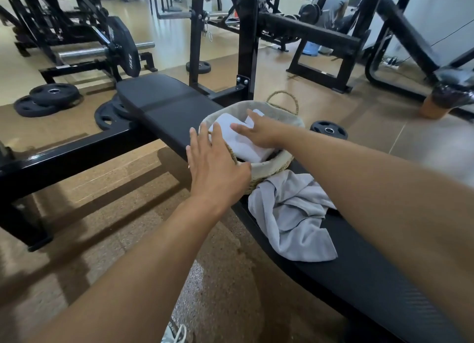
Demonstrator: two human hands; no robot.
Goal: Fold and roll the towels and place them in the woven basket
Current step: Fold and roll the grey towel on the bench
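Observation:
A round woven basket (278, 163) with a loop handle stands on a black padded gym bench (169, 111). Inside it lies a white rolled towel (241, 143), tilted against the wall. My right hand (257, 133) lies on top of that towel inside the basket, fingers stretched out. My left hand (214, 163) hovers over the basket's near left rim with straight, spread fingers and holds nothing. A crumpled grey towel (289, 217) lies unfolded on the bench just in front of the basket, touching its base.
Black weight plates (47, 99) lie on the floor to the left, and one (329, 129) right of the basket. A black rack upright (247, 42) rises behind the bench. A person sits at a machine far back right. My shoe (174, 333) shows at the bottom.

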